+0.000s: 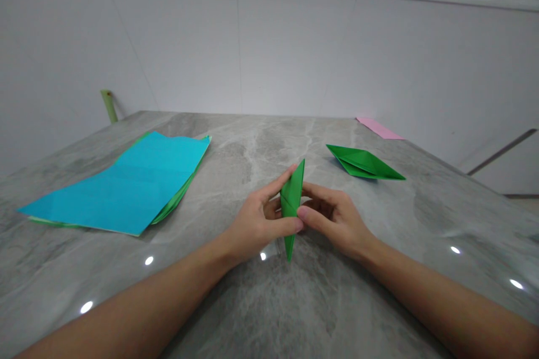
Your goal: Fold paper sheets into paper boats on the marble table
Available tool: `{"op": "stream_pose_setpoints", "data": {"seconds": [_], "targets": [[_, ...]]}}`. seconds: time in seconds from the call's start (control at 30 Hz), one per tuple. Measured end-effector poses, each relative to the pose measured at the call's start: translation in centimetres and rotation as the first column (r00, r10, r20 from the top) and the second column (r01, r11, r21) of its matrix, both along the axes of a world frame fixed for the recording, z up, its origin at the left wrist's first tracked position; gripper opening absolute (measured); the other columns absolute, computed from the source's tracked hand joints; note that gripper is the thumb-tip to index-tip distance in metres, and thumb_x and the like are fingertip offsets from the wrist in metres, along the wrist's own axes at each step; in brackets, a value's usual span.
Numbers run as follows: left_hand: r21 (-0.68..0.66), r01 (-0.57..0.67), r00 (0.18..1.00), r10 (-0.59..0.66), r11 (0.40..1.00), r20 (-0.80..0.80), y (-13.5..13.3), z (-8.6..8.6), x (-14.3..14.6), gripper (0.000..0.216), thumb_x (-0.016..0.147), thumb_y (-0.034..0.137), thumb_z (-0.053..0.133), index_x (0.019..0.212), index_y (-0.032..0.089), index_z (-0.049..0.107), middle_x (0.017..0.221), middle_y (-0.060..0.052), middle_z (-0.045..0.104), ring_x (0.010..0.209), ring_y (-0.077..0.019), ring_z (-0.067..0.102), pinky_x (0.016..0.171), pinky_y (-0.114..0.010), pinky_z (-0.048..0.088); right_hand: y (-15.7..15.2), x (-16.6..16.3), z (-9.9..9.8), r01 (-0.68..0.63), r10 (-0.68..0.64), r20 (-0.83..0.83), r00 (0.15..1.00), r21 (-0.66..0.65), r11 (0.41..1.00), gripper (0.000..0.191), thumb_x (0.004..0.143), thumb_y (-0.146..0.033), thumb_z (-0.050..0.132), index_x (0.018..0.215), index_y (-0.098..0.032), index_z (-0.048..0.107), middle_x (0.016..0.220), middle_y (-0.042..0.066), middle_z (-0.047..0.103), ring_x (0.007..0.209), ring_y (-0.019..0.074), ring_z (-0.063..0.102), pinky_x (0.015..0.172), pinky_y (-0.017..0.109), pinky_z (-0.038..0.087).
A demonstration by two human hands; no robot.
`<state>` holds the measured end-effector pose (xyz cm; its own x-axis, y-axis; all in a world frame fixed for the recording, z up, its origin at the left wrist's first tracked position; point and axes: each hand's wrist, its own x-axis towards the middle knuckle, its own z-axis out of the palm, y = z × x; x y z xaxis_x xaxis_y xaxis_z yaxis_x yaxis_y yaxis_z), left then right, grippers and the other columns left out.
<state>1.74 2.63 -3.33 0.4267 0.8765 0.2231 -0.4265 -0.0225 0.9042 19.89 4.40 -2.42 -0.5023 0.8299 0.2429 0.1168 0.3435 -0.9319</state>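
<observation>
A folded green paper piece (292, 193), narrow with pointed ends, is held up above the grey table in front of me. My left hand (263, 216) grips it from the left, thumb across its lower part and index finger near its top. From the right, my right hand (330, 213) pinches its edge, with the thumb on the near face and the other fingers partly hidden behind. Beyond my right hand, a second folded green paper piece (365, 164), pointed at both ends, lies on the table.
To the left lies a sheet of blue paper (126, 179) on top of green sheets. A pink paper (380, 128) rests at the far right edge of the marbled grey table (252, 140). A pale green object (109, 105) stands by the wall at the back left.
</observation>
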Motion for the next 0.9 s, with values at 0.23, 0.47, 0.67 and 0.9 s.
{"op": "stream_pose_setpoints", "data": {"seconds": [0.23, 0.47, 0.67, 0.9], "targets": [[-0.022, -0.033, 0.999, 0.032, 0.999, -0.029, -0.2, 0.3, -0.1, 0.077, 0.074, 0.012, 0.075, 0.144, 0.025, 0.046, 0.121, -0.007, 0.065, 0.106, -0.025, 0.064, 0.093, -0.039, 0.049, -0.1, -0.1, 0.2, 0.045, -0.044, 0.021, 0.999, -0.035, 0.998, 0.06, 0.084, -0.047, 0.066, 0.133, -0.014, 0.059, 0.082, 0.008, 0.072, 0.058, 0.0158, 0.062, 0.054, 0.03, 0.054], [0.015, -0.098, 0.995, 0.098, 0.995, 0.036, 0.0, 0.3, 0.1, 0.061, 0.07, 0.011, 0.067, 0.128, 0.025, 0.056, 0.129, -0.007, 0.057, 0.105, -0.0251, 0.061, 0.083, -0.034, 0.052, -0.1, -0.3, 0.2, 0.064, -0.066, -0.03, 0.997, -0.035, 0.997, 0.058, 0.085, -0.045, 0.065, 0.136, -0.017, 0.058, 0.084, 0.007, 0.073, 0.055, 0.0154, 0.064, 0.053, 0.031, 0.057], [-0.144, -0.136, 0.979, 0.155, 0.98, 0.13, -0.2, 0.8, 0.3, 0.059, 0.062, 0.014, 0.059, 0.121, 0.018, 0.06, 0.116, -0.007, 0.065, 0.096, -0.025, 0.062, 0.076, -0.033, 0.051, 0.0, -0.5, 0.2, 0.118, -0.119, -0.114, 0.986, -0.023, 0.993, 0.038, 0.088, -0.036, 0.061, 0.123, -0.021, 0.068, 0.085, 0.004, 0.074, 0.058, 0.014, 0.065, 0.053, 0.028, 0.059], [-0.126, -0.173, 0.98, 0.183, 0.977, 0.071, 0.1, 0.9, 0.2, 0.055, 0.065, 0.017, 0.058, 0.12, 0.017, 0.06, 0.113, -0.008, 0.067, 0.099, -0.0269, 0.063, 0.08, -0.035, 0.051, 0.0, -0.6, 0.1, 0.158, -0.163, -0.088, 0.983, -0.062, 0.985, 0.033, 0.087, -0.033, 0.059, 0.115, -0.018, 0.07, 0.071, 0.001, 0.07, 0.057, 0.0167, 0.066, 0.053, 0.03, 0.059]]}}
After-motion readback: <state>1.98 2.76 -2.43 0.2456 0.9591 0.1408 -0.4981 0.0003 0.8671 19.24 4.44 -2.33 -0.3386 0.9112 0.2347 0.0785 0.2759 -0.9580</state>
